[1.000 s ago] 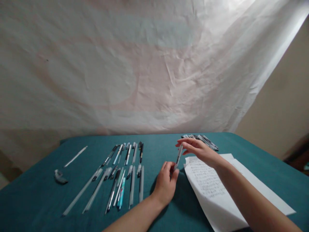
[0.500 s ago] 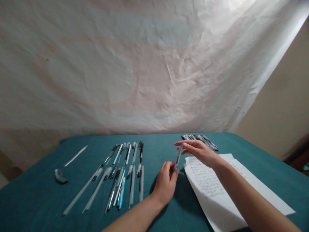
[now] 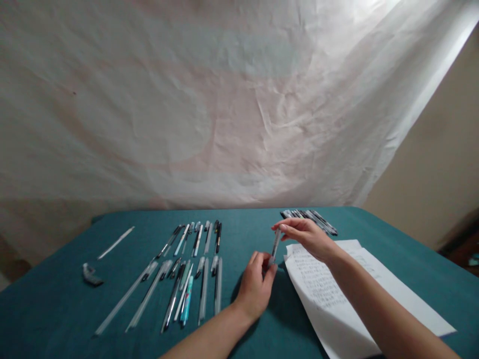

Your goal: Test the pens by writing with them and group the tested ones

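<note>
A clear-barrelled pen [image 3: 276,244] stands nearly upright, leaning slightly right, between my two hands. My left hand [image 3: 257,280] rests low over the cloth with thumb and fingers closed around its bottom end. At the top, my right hand [image 3: 304,235] pinches it between thumb and fingers. Whether the lower end carries a cap is hard to make out. Left of my hands, two rows of pens and pen parts lie on the cloth, among them a black pen [image 3: 219,237], a turquoise pen [image 3: 187,301] and clear tubes [image 3: 204,291].
Handwritten paper sheets [image 3: 389,289] lie under my right forearm. Behind them is a bundle of pens [image 3: 318,219]. At the left are a thin white stick [image 3: 117,243] and a small grey-and-black object [image 3: 92,275]. A green cloth [image 3: 247,227] covers the table; a pale sheet [image 3: 239,124] hangs behind.
My right hand has shifted slightly left and down at the pen's top end. My left hand stays nearly in place, and both keep hold of the pen.
</note>
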### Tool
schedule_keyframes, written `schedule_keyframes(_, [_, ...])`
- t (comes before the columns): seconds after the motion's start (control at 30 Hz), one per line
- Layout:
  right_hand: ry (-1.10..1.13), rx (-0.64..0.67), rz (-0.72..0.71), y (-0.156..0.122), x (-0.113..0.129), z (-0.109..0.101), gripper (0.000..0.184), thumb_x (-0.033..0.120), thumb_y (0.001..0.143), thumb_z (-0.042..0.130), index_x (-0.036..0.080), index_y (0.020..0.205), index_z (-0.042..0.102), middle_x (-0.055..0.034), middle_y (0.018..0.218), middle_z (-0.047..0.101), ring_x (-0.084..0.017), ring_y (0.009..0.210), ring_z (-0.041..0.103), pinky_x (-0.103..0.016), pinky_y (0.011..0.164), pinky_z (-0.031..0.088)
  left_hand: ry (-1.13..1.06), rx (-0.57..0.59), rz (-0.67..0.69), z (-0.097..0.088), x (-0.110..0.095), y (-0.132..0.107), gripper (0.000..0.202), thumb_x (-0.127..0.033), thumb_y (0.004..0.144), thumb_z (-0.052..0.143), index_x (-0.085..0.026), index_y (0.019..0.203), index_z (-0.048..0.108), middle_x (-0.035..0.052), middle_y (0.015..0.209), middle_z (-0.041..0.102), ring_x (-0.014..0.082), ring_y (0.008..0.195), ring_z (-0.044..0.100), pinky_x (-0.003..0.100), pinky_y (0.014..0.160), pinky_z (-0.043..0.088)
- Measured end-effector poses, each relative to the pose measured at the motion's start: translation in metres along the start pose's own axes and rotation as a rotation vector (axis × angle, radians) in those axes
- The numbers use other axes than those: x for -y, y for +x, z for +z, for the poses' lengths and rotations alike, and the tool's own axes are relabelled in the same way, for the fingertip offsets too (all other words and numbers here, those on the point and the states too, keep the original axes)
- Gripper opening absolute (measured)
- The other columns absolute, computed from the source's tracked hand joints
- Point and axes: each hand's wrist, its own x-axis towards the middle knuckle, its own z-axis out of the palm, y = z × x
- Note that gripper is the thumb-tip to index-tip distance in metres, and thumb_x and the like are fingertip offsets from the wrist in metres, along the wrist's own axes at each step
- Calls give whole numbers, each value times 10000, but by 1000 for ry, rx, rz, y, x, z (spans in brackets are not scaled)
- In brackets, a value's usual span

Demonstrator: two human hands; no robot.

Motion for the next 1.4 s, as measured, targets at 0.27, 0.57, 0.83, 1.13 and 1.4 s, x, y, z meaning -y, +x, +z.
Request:
schedule_keyframes(0.27, [78, 38, 18, 0, -3, 2, 382, 440, 772, 564, 166, 1027, 641, -115, 1066, 628, -204, 906, 593, -325, 725, 491, -8, 21, 8, -3, -2, 0, 127, -241, 857, 430, -187, 906, 535, 22, 861, 515, 150, 795, 503, 261, 719, 388])
schedule_keyframes(0.57, [8, -58, 42, 1, -5, 5, 317, 422, 713, 637, 123, 813, 678, -87, 826, 687, -144, 697, 595, -263, 627, 460, 46, -53, -20, 0, 2, 1, 55, -178, 783, 513, -174, 736, 485, -8, 759, 478, 134, 706, 472, 249, 656, 370])
schedule_keyframes(0.83, [91, 13, 11, -2, -1, 12, 342, 430, 779, 562, 156, 953, 669, -101, 997, 659, -196, 926, 585, -318, 760, 466, -17, -35, -35, 1, 3, 2, 46, -197, 785, 509, -170, 751, 492, -4, 752, 495, 138, 705, 488, 254, 656, 380])
schedule_keyframes(1.13, [32, -87, -48, -2, 1, 30, 333, 429, 787, 550, 136, 832, 701, -91, 861, 695, -190, 799, 608, -305, 707, 459, 20, -103, -48, 4, 6, 1, 95, -217, 781, 518, -176, 708, 473, -4, 728, 483, 141, 672, 484, 255, 628, 368])
schedule_keyframes(1.4, [-8, -12, -41, -5, -6, 47, 335, 432, 791, 541, 146, 941, 630, -64, 883, 658, -169, 790, 587, -260, 677, 446, -68, -134, -30, 3, 10, 6, 159, -322, 803, 516, -168, 768, 496, 7, 739, 518, 145, 676, 499, 256, 640, 397])
